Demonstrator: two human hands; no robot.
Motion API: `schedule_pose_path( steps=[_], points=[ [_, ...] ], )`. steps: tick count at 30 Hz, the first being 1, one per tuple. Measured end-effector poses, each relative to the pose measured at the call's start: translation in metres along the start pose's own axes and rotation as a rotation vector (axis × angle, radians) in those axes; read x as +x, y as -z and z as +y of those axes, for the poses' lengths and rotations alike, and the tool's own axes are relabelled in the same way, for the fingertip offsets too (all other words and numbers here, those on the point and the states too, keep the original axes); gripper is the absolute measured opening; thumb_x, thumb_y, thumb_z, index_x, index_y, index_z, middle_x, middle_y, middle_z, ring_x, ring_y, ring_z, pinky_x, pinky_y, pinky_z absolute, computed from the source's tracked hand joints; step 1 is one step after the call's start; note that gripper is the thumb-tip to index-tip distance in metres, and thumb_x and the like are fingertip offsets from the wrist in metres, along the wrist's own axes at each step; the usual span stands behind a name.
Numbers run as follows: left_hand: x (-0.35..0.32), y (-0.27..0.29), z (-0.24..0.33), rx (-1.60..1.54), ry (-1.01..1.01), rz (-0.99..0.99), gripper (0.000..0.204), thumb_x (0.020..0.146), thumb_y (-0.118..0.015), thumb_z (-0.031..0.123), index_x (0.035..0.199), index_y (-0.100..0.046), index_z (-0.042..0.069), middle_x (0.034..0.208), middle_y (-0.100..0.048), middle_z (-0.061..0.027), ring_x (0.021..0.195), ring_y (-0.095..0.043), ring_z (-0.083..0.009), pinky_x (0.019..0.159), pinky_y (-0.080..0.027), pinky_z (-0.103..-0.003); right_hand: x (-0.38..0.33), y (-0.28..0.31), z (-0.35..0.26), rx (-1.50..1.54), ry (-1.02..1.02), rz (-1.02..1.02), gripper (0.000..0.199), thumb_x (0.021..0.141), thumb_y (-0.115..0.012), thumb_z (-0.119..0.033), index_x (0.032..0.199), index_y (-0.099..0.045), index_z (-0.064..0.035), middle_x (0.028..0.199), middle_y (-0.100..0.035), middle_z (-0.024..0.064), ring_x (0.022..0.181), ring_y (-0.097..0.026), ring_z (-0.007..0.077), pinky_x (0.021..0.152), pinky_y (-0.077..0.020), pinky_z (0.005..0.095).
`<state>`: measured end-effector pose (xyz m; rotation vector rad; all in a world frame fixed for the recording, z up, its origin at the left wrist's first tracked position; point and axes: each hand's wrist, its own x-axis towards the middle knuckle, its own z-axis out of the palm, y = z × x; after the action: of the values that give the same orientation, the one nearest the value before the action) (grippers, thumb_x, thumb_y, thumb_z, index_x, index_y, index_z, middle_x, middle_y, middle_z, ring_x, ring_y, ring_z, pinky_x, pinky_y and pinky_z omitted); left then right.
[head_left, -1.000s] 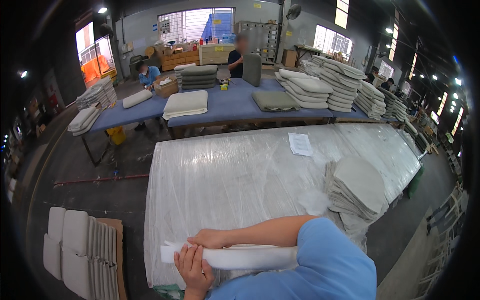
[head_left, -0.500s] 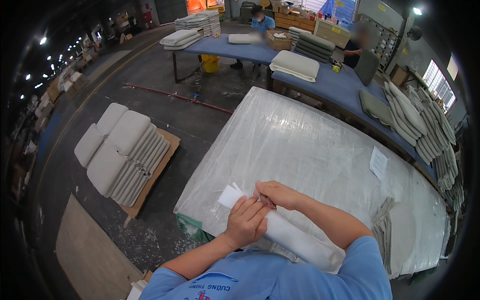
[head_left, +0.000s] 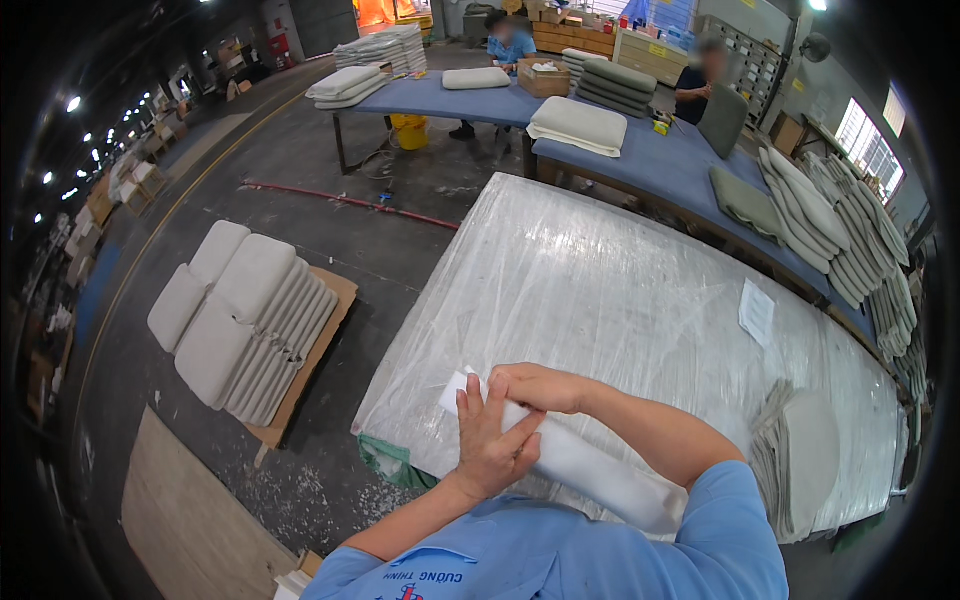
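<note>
A long white roll of soft, sheet-like material lies slantwise across the front of a plastic-wrapped block, close against my body. Its loose white end pokes out beyond my hands. My left hand rests against the roll near that end, its fingers stretched and spread, its thumb toward my other hand. Bent over the same end, my right hand has its fingers curled closed on the roll; its fingertips are partly hidden. The wrapped block is broad, flat-topped and covered in clear film.
A paper sheet and a stack of rounded grey pads lie on the block's right side. Pale cushions stand piled on cardboard at left. Beyond, a blue table bears more pads; two people work there. A red pipe crosses the floor.
My left hand's fingers have straightened and spread from their earlier wrap around the roll. My right hand has shifted slightly left and curled down over the roll's end.
</note>
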<state>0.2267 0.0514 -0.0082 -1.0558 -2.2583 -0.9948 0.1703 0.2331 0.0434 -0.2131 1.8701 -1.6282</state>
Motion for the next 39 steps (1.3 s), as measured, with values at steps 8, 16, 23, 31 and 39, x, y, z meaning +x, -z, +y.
schedule_pose_path(
  steps=[8, 16, 23, 31, 39],
  points=[
    [0.003, 0.012, 0.003, -0.003, 0.012, -0.042, 0.032, 0.087, -0.07, 0.027, 0.116, -0.08, 0.02, 0.161, -0.037, -0.0268, 0.152, -0.022, -0.0558, 0.121, -0.013, -0.069, 0.011, -0.006, 0.017, -0.103, -0.011, 0.076, 0.05, 0.104, -0.053, -0.043, 0.108, -0.073, 0.0022, 0.103, -0.073, 0.0203, 0.092, -0.067, 0.0264, 0.08, -0.0527, 0.0399],
    [0.029, 0.03, 0.016, 0.016, -0.023, -0.185, 0.024, 0.092, -0.064, 0.024, 0.107, -0.077, 0.01, 0.125, -0.071, -0.0096, 0.13, -0.054, -0.0413, 0.118, -0.028, -0.059, -0.038, 0.019, 0.074, -0.015, -0.221, 0.245, 0.038, 0.108, -0.05, -0.034, 0.102, -0.069, -0.001, 0.08, -0.065, 0.0099, 0.068, -0.061, 0.0145, 0.055, -0.0484, 0.0315],
    [0.05, 0.027, 0.012, -0.034, 0.003, -0.362, 0.028, 0.094, -0.06, 0.016, 0.117, -0.073, 0.006, 0.115, -0.074, -0.0099, 0.119, -0.062, -0.0353, 0.115, -0.033, -0.055, -0.099, -0.007, 0.017, -0.52, 0.025, 0.224, 0.057, 0.109, -0.042, -0.054, 0.099, -0.065, -0.0024, 0.085, -0.067, 0.0212, 0.078, -0.064, 0.0338, 0.071, -0.0507, 0.0456],
    [0.058, 0.029, 0.024, 0.05, -0.064, -0.371, 0.045, 0.098, -0.06, 0.021, 0.141, -0.064, 0.009, 0.142, -0.061, -0.0151, 0.144, -0.043, -0.042, 0.124, -0.017, -0.062, -0.084, -0.004, 0.048, -0.272, -0.009, 0.21, 0.052, 0.11, -0.043, -0.044, 0.098, -0.067, 0.0003, 0.092, -0.069, 0.0201, 0.087, -0.065, 0.0347, 0.083, -0.0495, 0.0462],
    [0.061, 0.026, 0.027, 0.092, -0.205, -0.429, 0.045, 0.097, -0.064, 0.029, 0.138, -0.066, 0.01, 0.141, -0.061, -0.0165, 0.14, -0.047, -0.0419, 0.122, -0.021, -0.061, -0.128, 0.023, 0.057, -0.097, -0.249, 0.358, 0.041, 0.107, -0.052, -0.04, 0.107, -0.072, -0.0038, 0.094, -0.07, 0.0187, 0.086, -0.065, 0.0334, 0.083, -0.0517, 0.0459]
  ],
)
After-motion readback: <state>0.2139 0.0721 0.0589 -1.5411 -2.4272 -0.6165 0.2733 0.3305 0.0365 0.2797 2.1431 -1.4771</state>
